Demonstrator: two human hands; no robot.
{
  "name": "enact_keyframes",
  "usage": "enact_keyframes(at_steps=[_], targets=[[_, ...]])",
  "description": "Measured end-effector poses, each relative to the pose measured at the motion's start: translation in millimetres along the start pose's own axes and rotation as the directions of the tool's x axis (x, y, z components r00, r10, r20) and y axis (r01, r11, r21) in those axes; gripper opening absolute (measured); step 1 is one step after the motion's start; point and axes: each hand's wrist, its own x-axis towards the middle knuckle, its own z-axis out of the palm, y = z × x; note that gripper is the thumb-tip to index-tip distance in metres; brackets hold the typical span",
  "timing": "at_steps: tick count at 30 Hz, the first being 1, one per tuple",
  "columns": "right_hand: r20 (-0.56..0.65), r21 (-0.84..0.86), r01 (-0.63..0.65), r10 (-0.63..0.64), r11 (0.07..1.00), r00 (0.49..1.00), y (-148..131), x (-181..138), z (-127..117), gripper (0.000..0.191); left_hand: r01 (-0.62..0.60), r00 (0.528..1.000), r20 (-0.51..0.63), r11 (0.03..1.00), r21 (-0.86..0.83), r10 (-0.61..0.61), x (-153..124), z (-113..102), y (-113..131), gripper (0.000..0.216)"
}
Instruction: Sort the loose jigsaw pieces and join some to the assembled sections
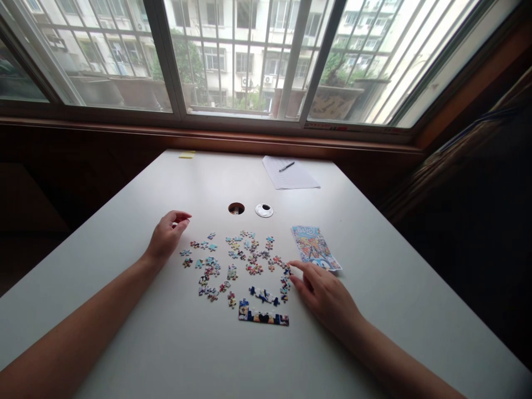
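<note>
Several loose jigsaw pieces (235, 266) lie scattered on the white table (166, 343). A joined strip of pieces (263, 317) lies nearest me, with a smaller joined cluster (264, 295) just above it. My left hand (167, 235) rests on the table left of the pieces, fingers curled loosely with thumb and forefinger close; whether a piece sits between them is unclear. My right hand (322, 293) lies flat at the right edge of the scatter, its forefinger touching a piece near the picture card (315, 247).
A round cable hole (236, 208) and its white cap (264, 210) sit beyond the pieces. A sheet of paper (291, 174) with a pen (286, 166) lies at the far side, a yellow sticky pad (187, 154) at the far left corner. Windows stand behind.
</note>
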Motion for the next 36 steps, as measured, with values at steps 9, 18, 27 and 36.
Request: enact_keyframes(at_steps=[9, 18, 27, 36], targets=[[0.042, 0.063, 0.118, -0.121, 0.991, 0.992, 1.4, -2.1, 0.3, 0.025, -0.005, 1.0, 0.002, 1.0, 0.002, 0.005, -0.9, -0.3, 0.3, 0.029], [0.02, 0.079, 0.12, -0.122, 0.99, 0.992, 1.0, -3.4, 0.6, 0.027, -0.019, 1.0, 0.004, 1.0, 0.01, 0.019, -1.6, -0.3, 2.0, 0.027], [-0.017, 0.132, 0.342, -0.343, 0.931, 0.939, 3.2, -2.3, 3.7, 0.021, -0.027, 1.0, 0.002, 0.999, 0.027, 0.027, -0.6, 0.5, -1.2, 0.027], [-0.078, 0.13, 0.359, -0.351, 0.924, 0.933, 6.9, -2.5, 7.6, 0.022, -0.034, 0.999, 0.002, 0.999, 0.042, 0.034, -1.1, 0.4, 0.9, 0.026]])
